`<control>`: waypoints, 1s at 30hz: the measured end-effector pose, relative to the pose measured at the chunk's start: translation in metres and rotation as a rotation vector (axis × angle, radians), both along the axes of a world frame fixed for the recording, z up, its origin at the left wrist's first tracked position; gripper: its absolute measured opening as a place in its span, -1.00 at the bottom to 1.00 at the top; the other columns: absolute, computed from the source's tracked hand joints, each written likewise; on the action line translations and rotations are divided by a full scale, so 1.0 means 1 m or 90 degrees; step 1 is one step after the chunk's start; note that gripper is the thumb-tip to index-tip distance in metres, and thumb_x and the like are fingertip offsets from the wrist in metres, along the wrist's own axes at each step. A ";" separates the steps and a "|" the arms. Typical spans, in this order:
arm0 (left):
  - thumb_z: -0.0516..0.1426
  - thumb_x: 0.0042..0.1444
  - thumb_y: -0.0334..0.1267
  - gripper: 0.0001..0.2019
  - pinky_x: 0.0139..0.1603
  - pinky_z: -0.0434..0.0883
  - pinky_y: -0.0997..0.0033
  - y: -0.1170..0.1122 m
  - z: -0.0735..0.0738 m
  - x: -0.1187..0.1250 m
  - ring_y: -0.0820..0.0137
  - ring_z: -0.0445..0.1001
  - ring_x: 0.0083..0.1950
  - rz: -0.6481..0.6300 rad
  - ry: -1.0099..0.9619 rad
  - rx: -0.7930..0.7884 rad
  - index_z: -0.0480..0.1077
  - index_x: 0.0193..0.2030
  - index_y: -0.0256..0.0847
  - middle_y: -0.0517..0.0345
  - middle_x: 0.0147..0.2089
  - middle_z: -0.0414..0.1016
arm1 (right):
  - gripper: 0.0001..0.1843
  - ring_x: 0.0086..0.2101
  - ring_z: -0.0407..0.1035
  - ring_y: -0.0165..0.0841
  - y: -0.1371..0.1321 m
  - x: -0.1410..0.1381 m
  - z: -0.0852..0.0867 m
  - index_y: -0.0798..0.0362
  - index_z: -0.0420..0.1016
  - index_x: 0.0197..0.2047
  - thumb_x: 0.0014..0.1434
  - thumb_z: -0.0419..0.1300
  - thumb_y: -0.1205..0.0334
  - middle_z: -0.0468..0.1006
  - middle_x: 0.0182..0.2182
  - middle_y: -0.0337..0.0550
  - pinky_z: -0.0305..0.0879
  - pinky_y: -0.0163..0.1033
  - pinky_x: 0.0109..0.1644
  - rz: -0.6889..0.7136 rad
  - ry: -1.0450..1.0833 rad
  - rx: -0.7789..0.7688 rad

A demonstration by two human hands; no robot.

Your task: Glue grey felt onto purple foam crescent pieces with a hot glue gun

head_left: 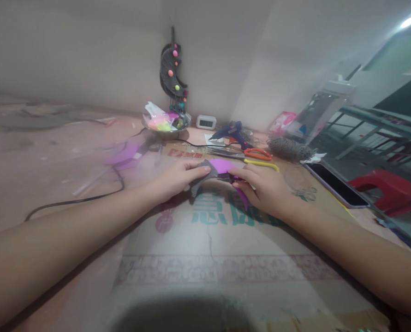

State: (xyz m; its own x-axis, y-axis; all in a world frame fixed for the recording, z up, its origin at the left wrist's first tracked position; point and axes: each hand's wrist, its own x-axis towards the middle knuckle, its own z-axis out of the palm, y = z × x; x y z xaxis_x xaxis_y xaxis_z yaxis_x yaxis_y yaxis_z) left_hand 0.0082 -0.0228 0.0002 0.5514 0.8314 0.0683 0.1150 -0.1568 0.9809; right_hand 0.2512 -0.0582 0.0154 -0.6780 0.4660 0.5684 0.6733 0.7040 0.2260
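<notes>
Above a printed cardboard sheet [163,244], both hands grip one curved purple piece [222,166] that is partly covered in dark grey yarn-like material [199,182]. My left hand [177,180] is closed on the grey end, thumb on top. On the purple part, my right hand [265,186] pinches with thumb and fingers. A purple tip hangs below the right fingers. Just behind the hands lie scissors with yellow handles [260,163] and another tool with orange handles [259,153]. A ball of grey yarn [290,150] rests to their right.
Towards the wall are a blue glue gun [231,133], a white digital clock [206,122] and a metal bowl [167,133] of colourful bits. A grey crescent ornament [172,71] with coloured balls hangs there. A black cable [77,199] crosses the left side; a phone [336,184] lies right.
</notes>
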 end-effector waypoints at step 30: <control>0.13 0.13 -0.02 -0.70 -0.41 0.37 0.48 0.000 -0.001 -0.001 0.42 0.43 -0.41 -0.015 0.014 0.003 0.47 -0.33 -0.24 0.16 -0.39 0.50 | -0.71 -0.44 0.35 -0.39 0.000 0.000 0.000 0.08 0.52 -0.07 0.34 0.01 0.20 0.53 -0.41 -0.12 0.18 -0.29 -0.42 0.006 -0.025 -0.006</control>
State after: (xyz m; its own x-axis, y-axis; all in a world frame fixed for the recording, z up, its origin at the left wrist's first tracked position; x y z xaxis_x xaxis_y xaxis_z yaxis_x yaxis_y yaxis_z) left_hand 0.0076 -0.0228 -0.0004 0.5726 0.8177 0.0594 0.1334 -0.1645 0.9773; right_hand 0.2508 -0.0581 0.0152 -0.7039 0.4651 0.5369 0.6578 0.7121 0.2456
